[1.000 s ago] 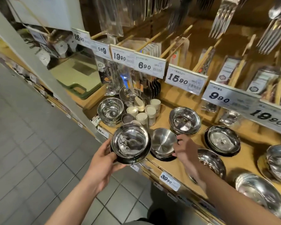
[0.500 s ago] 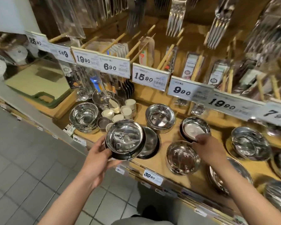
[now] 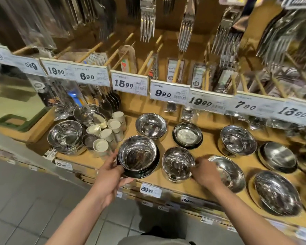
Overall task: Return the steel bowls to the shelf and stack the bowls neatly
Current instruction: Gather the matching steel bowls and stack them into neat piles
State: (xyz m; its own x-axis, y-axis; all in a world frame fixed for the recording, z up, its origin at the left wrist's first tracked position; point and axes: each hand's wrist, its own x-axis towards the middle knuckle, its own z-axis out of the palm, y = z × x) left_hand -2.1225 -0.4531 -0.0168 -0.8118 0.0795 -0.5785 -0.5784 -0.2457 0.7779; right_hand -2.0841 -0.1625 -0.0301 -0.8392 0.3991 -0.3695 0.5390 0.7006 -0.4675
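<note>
Steel bowl [image 3: 137, 152] gripped by left hand [image 3: 109, 177]; right hand [image 3: 206, 172] fingers hidden behind small bowl [image 3: 177, 163]

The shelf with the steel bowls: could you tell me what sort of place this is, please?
Most likely a shop's kitchenware aisle: price tags line the shelf edge, packaged forks hang above, and many steel bowls sit on display.

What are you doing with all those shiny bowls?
A person is tidying steel bowls on a wooden shop shelf. The left hand holds a deep bowl by its rim, right over a dark-rimmed stack at the shelf's front edge. The right hand grips the rim of a smaller bowl beside it. More bowls sit around, under the price tags.
</note>
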